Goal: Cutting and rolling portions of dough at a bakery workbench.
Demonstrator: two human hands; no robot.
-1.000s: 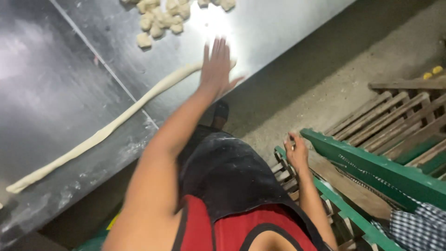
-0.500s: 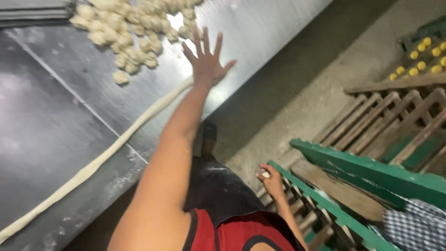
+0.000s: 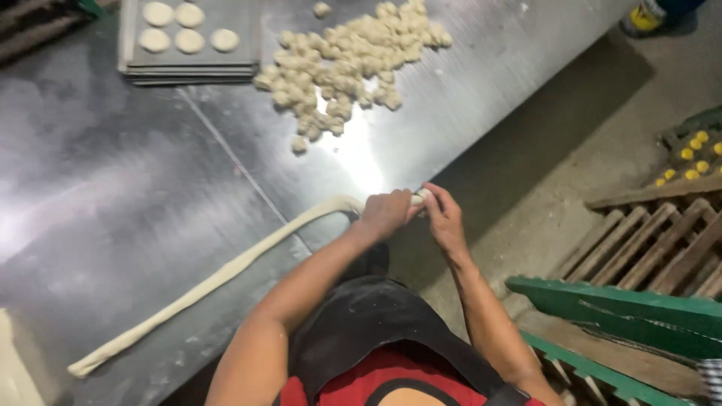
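Note:
A long thin rope of pale dough [image 3: 226, 274] lies across the steel table [image 3: 113, 195], running from the lower left up to the table's near edge. My left hand [image 3: 386, 213] is closed around the rope's right end. My right hand [image 3: 444, 216] pinches the very tip of that end, touching the left hand. A heap of several small cut dough pieces [image 3: 350, 60] sits on the table beyond my hands.
A stack of metal trays [image 3: 188, 56] with round flat dough discs stands at the far left. Wooden pallets [image 3: 662, 240] and a green wooden frame [image 3: 617, 308] stand on the concrete floor to my right, with small yellow balls [image 3: 692, 162] behind. Someone's shoe [image 3: 643, 19] shows at top right.
My left hand went from flat and spread on the table to gripping the rope's end. My right hand rose from the green frame to join it. The view tilted toward the table.

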